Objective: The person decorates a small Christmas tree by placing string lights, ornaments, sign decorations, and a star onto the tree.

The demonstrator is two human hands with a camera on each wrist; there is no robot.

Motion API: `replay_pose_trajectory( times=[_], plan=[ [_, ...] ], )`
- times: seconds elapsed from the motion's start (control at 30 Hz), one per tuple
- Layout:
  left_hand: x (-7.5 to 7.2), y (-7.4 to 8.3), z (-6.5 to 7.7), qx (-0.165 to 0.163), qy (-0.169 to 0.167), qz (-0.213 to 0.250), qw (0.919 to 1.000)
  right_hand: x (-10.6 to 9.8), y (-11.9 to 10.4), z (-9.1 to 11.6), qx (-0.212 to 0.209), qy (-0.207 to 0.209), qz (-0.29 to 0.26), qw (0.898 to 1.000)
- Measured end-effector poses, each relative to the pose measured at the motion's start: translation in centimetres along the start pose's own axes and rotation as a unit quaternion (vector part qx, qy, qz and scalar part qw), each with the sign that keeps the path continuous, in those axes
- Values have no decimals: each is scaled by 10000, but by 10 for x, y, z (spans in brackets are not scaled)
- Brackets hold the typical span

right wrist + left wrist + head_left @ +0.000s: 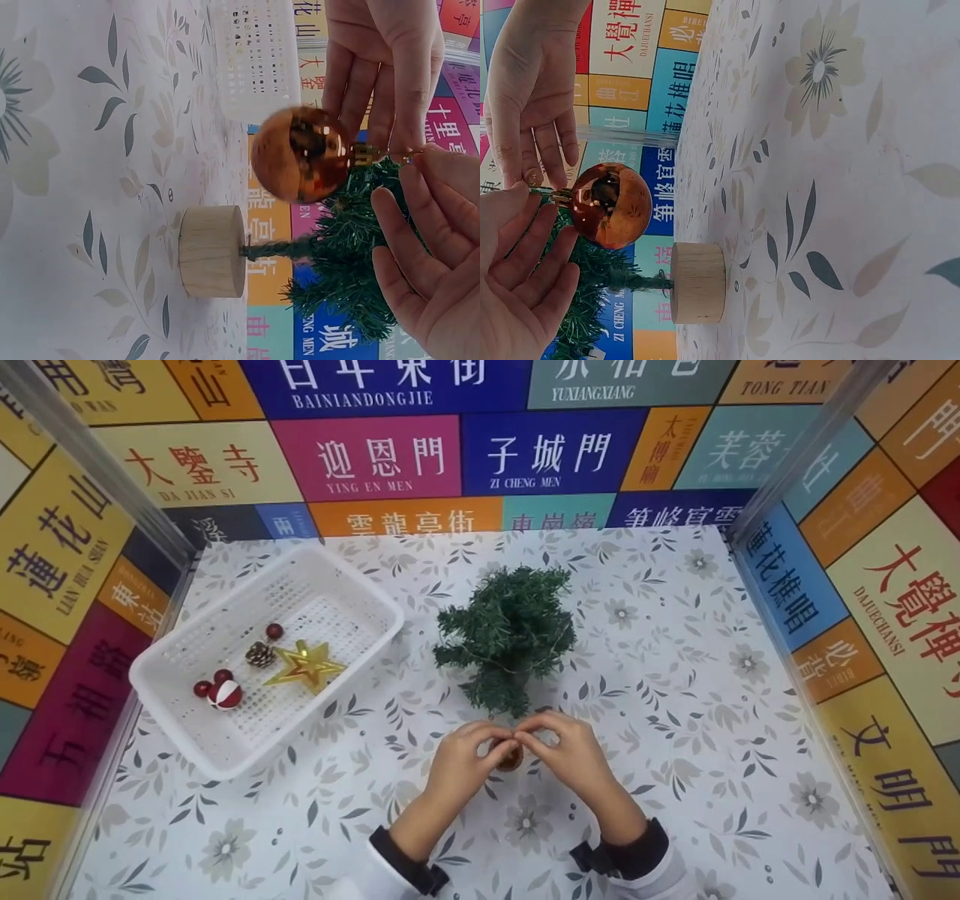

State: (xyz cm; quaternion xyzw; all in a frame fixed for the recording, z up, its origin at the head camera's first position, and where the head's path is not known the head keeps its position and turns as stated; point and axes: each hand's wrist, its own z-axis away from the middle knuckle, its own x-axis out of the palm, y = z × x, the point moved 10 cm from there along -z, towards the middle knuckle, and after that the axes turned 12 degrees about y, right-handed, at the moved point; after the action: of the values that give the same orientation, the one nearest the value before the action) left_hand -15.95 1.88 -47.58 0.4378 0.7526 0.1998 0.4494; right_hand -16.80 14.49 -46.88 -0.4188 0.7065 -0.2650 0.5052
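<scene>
A shiny copper-orange Christmas bauble (pixel 511 760) with a gold cap hangs between my two hands. My left hand (pixel 459 756) and right hand (pixel 571 750) meet above it, thumb and forefinger of each pinching the thin hanging loop (pixel 405 154) at its cap. Just beyond them stands a small green artificial Christmas tree (pixel 510 630), upright on a round wooden base (pixel 698 283). In both wrist views the bauble is held up off the table, close to the tree's trunk and lower branches. The other fingers of both hands are loosely bent.
Left of the tree, a white perforated plastic basket (pixel 379 600) holds a gold star (pixel 306 666), a pine cone (pixel 260 655), a red-and-white ball (pixel 224 695) and several small red balls. Floral cloth (pixel 667 682) covers the table. Panels with colourful lettering (pixel 367 457) enclose the back and sides.
</scene>
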Motion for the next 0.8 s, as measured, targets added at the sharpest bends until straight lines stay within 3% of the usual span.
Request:
replay_pose_trajectory(
  times=[0.2,0.5,0.8],
  plan=[
    [1,2,0,36,76,68,9999,-3,1,-1,8,74,21,10000],
    [-2,-1,0,-251,70,420,9988,-5,4,-1,153,-26,8,9999],
    [-4,0,1,-312,149,514,9981,-4,5,0,23,-133,281,9995]
  ],
)
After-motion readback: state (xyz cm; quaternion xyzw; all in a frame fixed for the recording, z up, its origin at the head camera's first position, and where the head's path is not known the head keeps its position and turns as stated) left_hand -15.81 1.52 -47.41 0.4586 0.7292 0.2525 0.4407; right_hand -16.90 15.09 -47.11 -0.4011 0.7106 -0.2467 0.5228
